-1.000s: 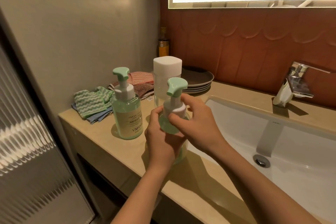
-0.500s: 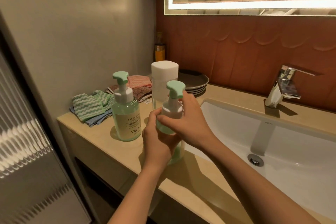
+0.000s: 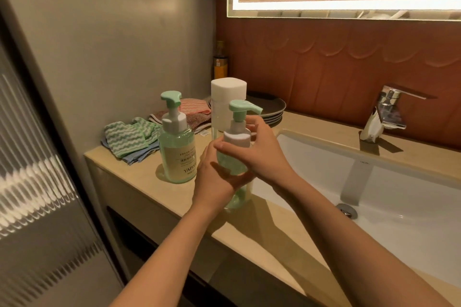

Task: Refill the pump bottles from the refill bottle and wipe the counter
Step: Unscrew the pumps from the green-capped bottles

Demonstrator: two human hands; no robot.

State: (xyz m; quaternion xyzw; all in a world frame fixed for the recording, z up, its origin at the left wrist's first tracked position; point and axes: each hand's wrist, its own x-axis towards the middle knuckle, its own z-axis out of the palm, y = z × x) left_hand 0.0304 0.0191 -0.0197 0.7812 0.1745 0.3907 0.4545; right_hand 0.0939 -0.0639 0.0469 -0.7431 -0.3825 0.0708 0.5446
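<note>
Two green pump bottles stand on the beige counter (image 3: 139,182). The near pump bottle (image 3: 234,169) is at the counter's front by the sink; my left hand (image 3: 217,179) grips its body and my right hand (image 3: 259,154) grips its white pump collar. Its green spout points right. The second pump bottle (image 3: 177,147) stands free to the left, label facing me. Behind both stands the tall clear refill bottle (image 3: 227,104) with a white square cap. Folded cloths (image 3: 129,137) lie at the counter's back left.
A white sink basin (image 3: 374,192) with a chrome faucet (image 3: 389,109) fills the right side. Dark stacked plates (image 3: 272,107) and pink and brown cloths (image 3: 197,109) sit at the back. A small amber bottle (image 3: 220,62) stands in the corner. The wall closes off the left.
The pump head of the near bottle has turned, its spout now pointing right, as my right hand twisted the collar. My left hand kept hold of the body.
</note>
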